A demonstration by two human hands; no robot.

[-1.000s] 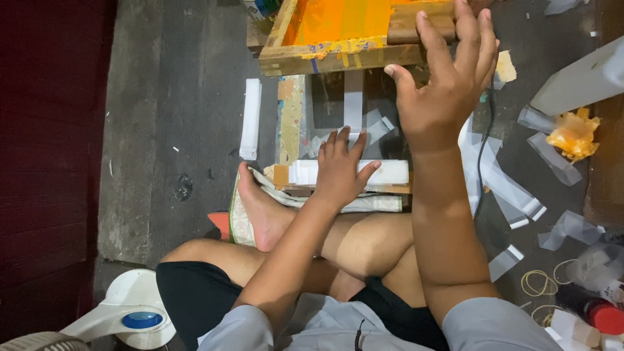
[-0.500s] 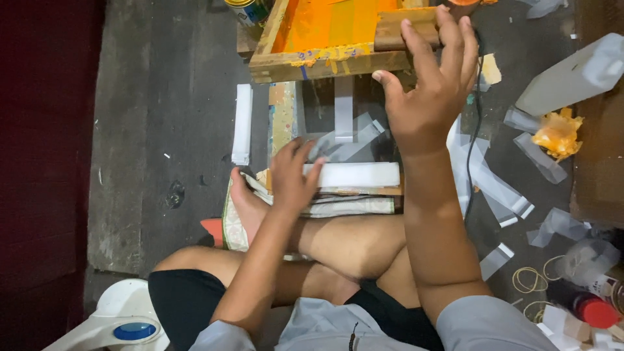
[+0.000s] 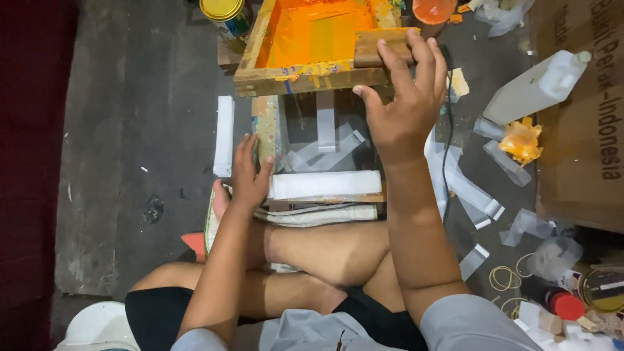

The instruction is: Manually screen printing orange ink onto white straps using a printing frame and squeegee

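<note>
Your right hand (image 3: 406, 107) is up at about 1 o'clock in the view, fingers spread and curled over the near right corner of the wooden screen frame (image 3: 305, 77), its mesh coated in orange ink. The fingertips reach the wooden squeegee block (image 3: 380, 47) lying on that corner — you grip the frame's edge rather than the block, though the thumb side is partly hidden, so that is hard to be sure of.

Your left hand (image 3: 250, 172) sits at about 10 o'clock from your crossed legs, open and flat, fingers pointing up, its edge touching the left end of the stack of white strips (image 3: 325, 184) lying across your shin. It clasps nothing; it rests against the stack.

Under the frame, at 12 o'clock from the stack, is a dark glass plate (image 3: 325, 133) with clear strips on it. A single white strip (image 3: 224, 135) lies on the floor at 9 o'clock from the plate. A yellow-lidded tin (image 3: 224, 14) stands at 11 o'clock of the frame — a white plastic jug (image 3: 536, 88) lies well off at 3 o'clock.
</note>
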